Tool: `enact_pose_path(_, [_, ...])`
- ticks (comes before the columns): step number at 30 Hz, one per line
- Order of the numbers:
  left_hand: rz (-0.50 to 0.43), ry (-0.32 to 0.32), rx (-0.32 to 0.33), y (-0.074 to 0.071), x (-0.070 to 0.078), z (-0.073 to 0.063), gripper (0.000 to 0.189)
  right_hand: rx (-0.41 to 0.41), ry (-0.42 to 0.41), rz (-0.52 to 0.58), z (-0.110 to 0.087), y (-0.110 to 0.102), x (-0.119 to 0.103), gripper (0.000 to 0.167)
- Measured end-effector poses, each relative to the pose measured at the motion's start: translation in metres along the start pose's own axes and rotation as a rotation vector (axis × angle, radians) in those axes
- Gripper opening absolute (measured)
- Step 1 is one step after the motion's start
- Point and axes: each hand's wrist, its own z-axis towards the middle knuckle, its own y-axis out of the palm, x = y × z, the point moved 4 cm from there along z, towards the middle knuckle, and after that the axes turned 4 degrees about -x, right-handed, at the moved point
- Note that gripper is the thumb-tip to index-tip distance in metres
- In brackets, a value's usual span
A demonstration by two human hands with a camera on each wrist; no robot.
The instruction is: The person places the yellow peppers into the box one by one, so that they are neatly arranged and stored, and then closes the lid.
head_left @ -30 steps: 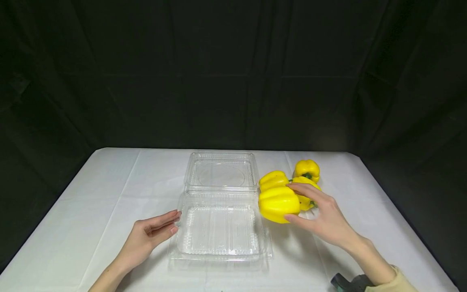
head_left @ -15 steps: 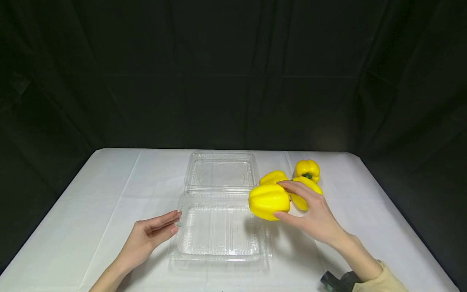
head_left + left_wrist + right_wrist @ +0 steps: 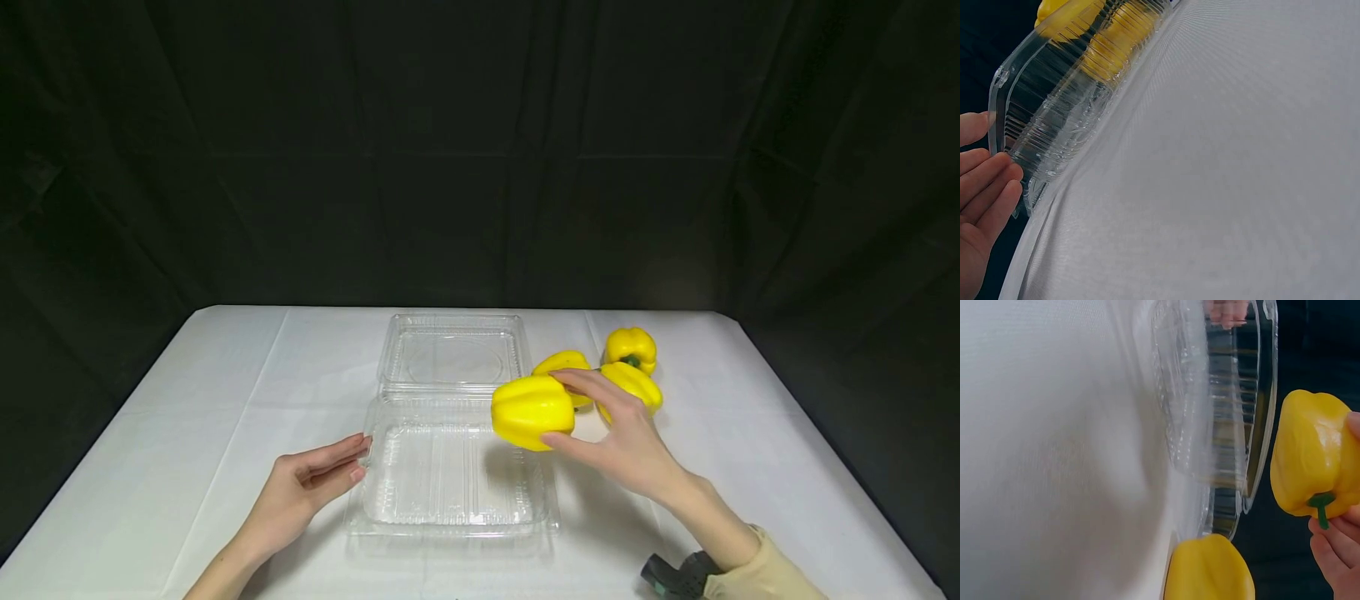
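In the head view, my right hand holds a yellow bell pepper between thumb and fingers. It hangs over the right part of a clear plastic clamshell container, whose lid lies folded back behind the base. The right wrist view shows the held pepper's green stem beside the container rim. My left hand stays at the container's left edge, its nearly straight fingertips and thumb touching the rim; the left wrist view shows this hand there too.
Three more yellow bell peppers lie right of the container: one partly hidden behind the held pepper, one beside my right hand, one farther back. A white cloth covers the table. A black curtain hangs behind.
My right hand has carried the bell pepper leftward, from beside the container to over its right part. The left hand and the container have stayed in place.
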Motion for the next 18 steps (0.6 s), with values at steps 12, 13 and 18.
enact_pose_path(12, [0.003, -0.011, 0.002, 0.000, 0.002, -0.001, 0.043, -0.004, -0.045, 0.007, 0.006, 0.015, -0.004, 0.065])
enact_pose_path(13, [0.003, -0.009, 0.002, 0.000, 0.002, -0.001, 0.043, -0.007, -0.044, 0.007, 0.006, 0.016, -0.005, 0.065])
enact_pose_path(18, [0.002, -0.002, 0.001, 0.000, 0.002, -0.001, 0.043, -0.029, -0.025, 0.023, 0.006, 0.022, -0.007, 0.066])
